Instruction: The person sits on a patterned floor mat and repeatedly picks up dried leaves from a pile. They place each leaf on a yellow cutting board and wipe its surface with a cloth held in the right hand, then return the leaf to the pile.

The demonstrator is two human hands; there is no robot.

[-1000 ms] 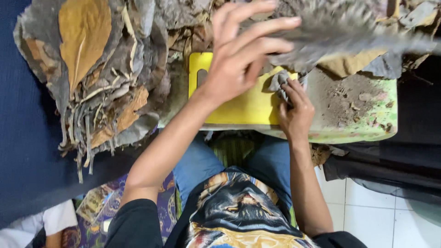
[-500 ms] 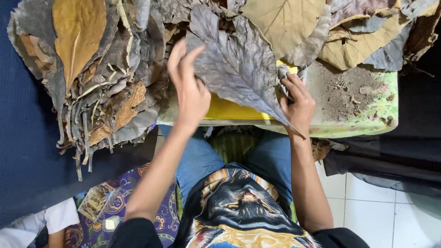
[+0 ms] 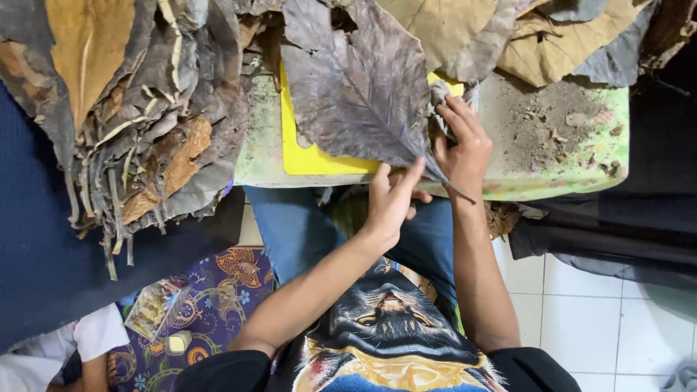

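Large grey-brown dried leaf [image 3: 356,87], veined, flat.

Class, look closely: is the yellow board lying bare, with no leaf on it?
No. A large grey-brown dried leaf lies across the yellow board.

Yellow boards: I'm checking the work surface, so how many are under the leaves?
1. The yellow board lies flat on the green table, mostly under the large grey-brown dried leaf. Others could be hidden.
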